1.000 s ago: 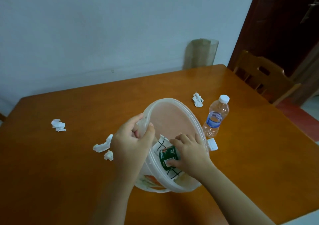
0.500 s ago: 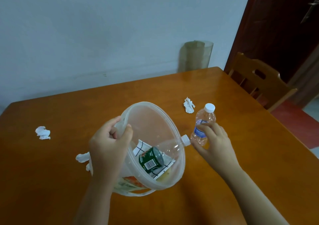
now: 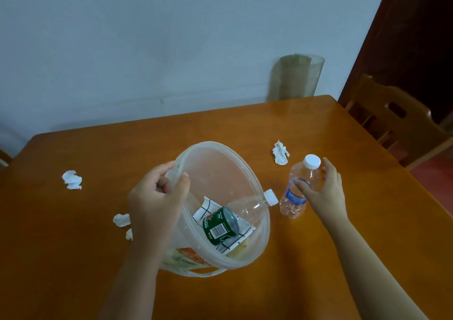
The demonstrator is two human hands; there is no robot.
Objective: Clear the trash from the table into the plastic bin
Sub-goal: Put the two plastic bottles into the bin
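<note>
My left hand (image 3: 157, 197) grips the near-left rim of the translucent plastic bin (image 3: 215, 155), which is tilted with its mouth toward me. Inside it lie a green can (image 3: 220, 225), a checked paper (image 3: 204, 209) and a clear empty bottle (image 3: 250, 208) whose white cap pokes past the right rim. To the right of the bin a water bottle (image 3: 297, 189) stands upright on the table, with my right hand (image 3: 323, 189) wrapped around its upper half. Crumpled tissues lie at far left (image 3: 72, 179), beside my left wrist (image 3: 121, 219) and behind the water bottle (image 3: 280, 152).
The brown wooden table (image 3: 245, 123) reaches back to the pale wall. A wooden chair (image 3: 397, 123) stands at the right edge, in front of a dark door. A translucent rolled sheet (image 3: 296, 76) leans against the wall behind the table's far edge.
My right hand let go of the green can inside the bin, came out and moved right onto the upright water bottle. My left hand kept hold of the rim.
</note>
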